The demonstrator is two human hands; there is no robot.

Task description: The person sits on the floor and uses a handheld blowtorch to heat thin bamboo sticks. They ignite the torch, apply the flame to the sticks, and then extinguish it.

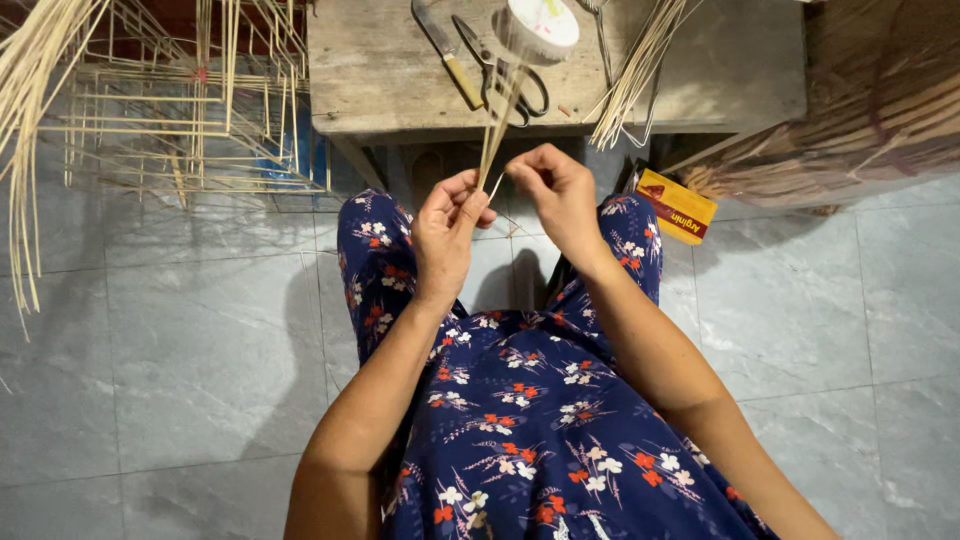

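Note:
My left hand [447, 224] pinches the lower end of a few thin bamboo sticks [497, 125] that rise toward the low wooden table [390, 70]. My right hand [555, 194] is close beside it, fingers pinched on a strip of clear tape [516, 70] that runs up to a white tape roll [538, 27] on the table. Both hands hover above my knees, which are covered in dark blue flowered cloth [520, 400].
On the table lie a knife [447, 52], black-handled scissors [505, 75] and a bundle of thin sticks [640, 70]. A stick-frame lattice [190, 100] stands at the left, loose sticks [30, 130] at the far left, a yellow box [676, 205] on the grey tiled floor, bundled sticks [850, 110] right.

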